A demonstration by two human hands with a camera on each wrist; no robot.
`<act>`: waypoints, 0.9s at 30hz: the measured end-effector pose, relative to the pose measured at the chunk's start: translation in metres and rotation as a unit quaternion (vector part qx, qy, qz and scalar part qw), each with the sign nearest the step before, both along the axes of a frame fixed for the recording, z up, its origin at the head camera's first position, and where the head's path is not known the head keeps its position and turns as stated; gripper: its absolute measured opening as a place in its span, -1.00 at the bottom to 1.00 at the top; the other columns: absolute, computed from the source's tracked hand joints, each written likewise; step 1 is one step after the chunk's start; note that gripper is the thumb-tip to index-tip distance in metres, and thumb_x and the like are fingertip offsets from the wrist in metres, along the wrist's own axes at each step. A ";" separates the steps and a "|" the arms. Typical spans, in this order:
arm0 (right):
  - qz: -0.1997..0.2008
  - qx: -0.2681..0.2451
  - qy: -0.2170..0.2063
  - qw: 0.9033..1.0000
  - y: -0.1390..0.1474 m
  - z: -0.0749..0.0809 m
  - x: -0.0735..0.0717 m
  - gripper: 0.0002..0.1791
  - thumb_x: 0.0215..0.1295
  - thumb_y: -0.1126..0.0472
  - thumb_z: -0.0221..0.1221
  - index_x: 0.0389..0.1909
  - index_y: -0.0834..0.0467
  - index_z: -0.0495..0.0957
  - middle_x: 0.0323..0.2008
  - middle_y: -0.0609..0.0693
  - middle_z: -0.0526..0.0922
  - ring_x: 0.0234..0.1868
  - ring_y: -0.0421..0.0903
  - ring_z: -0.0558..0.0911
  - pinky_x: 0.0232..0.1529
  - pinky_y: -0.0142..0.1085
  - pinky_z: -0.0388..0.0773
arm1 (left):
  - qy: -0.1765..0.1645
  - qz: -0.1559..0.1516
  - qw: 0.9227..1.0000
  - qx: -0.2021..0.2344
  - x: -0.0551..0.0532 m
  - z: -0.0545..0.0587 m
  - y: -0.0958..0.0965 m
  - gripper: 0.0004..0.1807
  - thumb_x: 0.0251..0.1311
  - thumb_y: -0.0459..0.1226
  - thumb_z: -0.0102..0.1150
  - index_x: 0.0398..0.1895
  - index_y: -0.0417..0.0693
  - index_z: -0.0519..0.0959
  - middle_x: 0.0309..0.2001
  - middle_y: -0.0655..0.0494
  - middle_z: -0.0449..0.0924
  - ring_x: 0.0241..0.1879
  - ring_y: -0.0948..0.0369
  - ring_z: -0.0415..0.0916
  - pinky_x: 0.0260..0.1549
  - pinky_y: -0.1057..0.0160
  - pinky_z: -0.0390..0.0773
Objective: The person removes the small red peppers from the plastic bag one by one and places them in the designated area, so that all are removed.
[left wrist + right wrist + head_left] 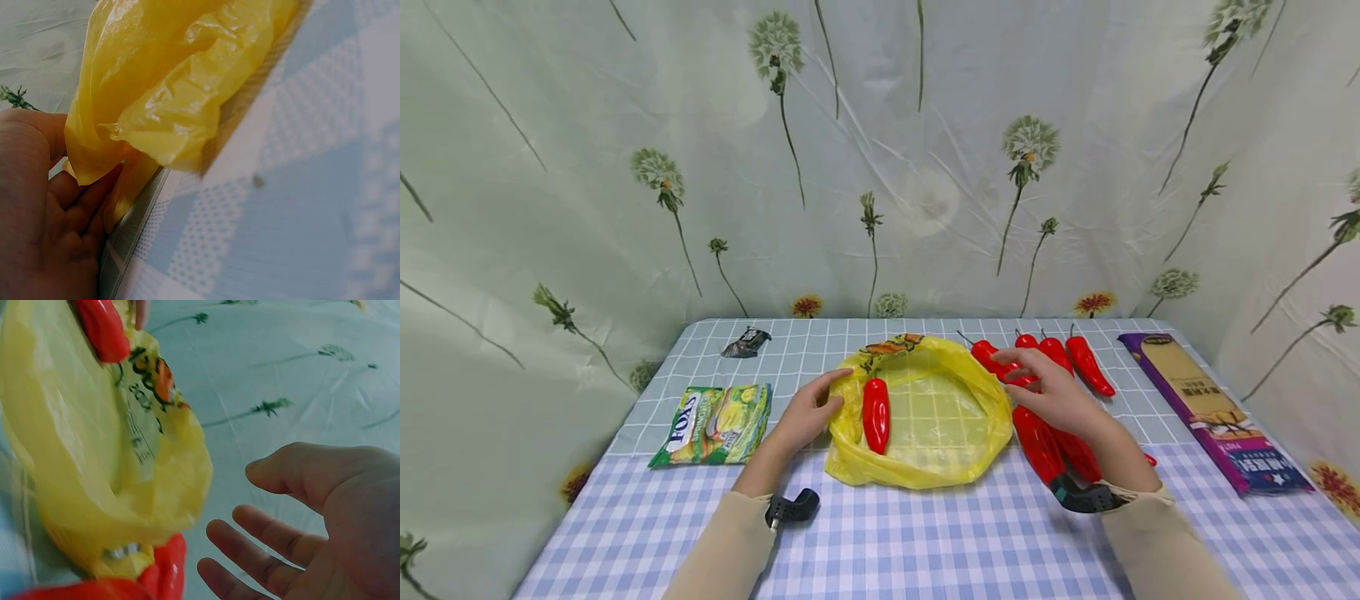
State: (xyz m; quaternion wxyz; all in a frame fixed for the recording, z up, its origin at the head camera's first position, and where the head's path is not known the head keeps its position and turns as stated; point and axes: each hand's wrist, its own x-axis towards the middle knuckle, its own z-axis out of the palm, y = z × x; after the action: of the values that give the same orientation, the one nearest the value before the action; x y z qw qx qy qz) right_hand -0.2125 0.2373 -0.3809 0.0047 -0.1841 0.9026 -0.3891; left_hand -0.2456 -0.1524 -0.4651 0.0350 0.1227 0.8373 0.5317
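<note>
A yellow plastic bag (917, 479) lies with its mouth spread wide, and one red chili pepper (876, 415) rests inside at its left. My left hand (805, 412) holds the bag's left rim; in the left wrist view the yellow film (169, 125) passes between thumb and fingers. To the right of the bag, my right hand (1056, 392) hovers over a group of red chili peppers (1041, 442), partly hiding them. Its thumb and fingers are apart with nothing between them, as the right wrist view shows for that hand (312, 525).
A green FOX'S candy packet (718, 425) lies left of the bag, with a small black wrapper (747, 342) behind it. At the right edge lies a long purple-and-tan package (1213, 408). A checked cloth (910, 550) covers the table, and a patterned curtain (925, 208) hangs behind.
</note>
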 end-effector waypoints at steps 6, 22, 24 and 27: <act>0.013 0.001 0.014 1.000 -0.016 -0.003 -0.001 -0.49 0.34 0.33 0.19 0.30 0.12 0.40 0.26 0.19 0.49 0.19 0.20 0.56 0.14 0.08 0.61 | 0.009 0.002 1.000 -0.007 -0.001 0.001 0.002 -0.46 0.36 -0.37 0.04 0.39 0.13 0.42 0.36 -0.10 0.45 0.15 0.05 0.51 0.13 0.13 0.55; 0.052 -0.019 0.009 0.998 -0.058 -0.008 -0.002 -0.53 0.31 0.34 0.20 0.24 0.11 0.46 0.21 0.18 0.52 0.14 0.14 0.60 0.10 0.05 0.63 | -0.005 0.007 1.000 -0.005 0.004 0.005 0.003 -0.47 0.39 -0.37 0.02 0.42 0.05 0.38 0.42 -0.15 0.38 0.22 -0.01 0.47 0.23 -0.02 0.51; 0.054 -0.020 0.005 0.998 -0.062 -0.010 -0.002 -0.53 0.31 0.35 0.20 0.24 0.12 0.46 0.22 0.19 0.52 0.13 0.14 0.60 0.10 0.04 0.63 | -0.012 0.003 1.000 -0.005 0.008 0.012 0.004 -0.46 0.39 -0.39 0.00 0.43 -0.01 0.37 0.42 -0.18 0.36 0.21 -0.03 0.47 0.21 -0.01 0.53; 0.061 -0.020 -0.001 0.998 -0.068 -0.014 -0.003 -0.52 0.31 0.35 0.20 0.25 0.13 0.44 0.23 0.20 0.51 0.12 0.15 0.61 0.07 0.00 0.65 | -0.021 -0.001 1.000 -0.005 0.013 0.021 0.006 -0.47 0.38 -0.40 0.00 0.42 -0.05 0.37 0.41 -0.20 0.38 0.19 -0.03 0.48 0.18 0.02 0.55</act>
State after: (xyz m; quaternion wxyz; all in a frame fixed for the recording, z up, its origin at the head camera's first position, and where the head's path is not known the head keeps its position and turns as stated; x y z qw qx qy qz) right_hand -0.2153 0.1693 -0.3949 0.0252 -0.2382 0.8818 -0.4063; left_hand -0.2326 -0.1461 -0.4437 0.0536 0.1127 0.8390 0.5297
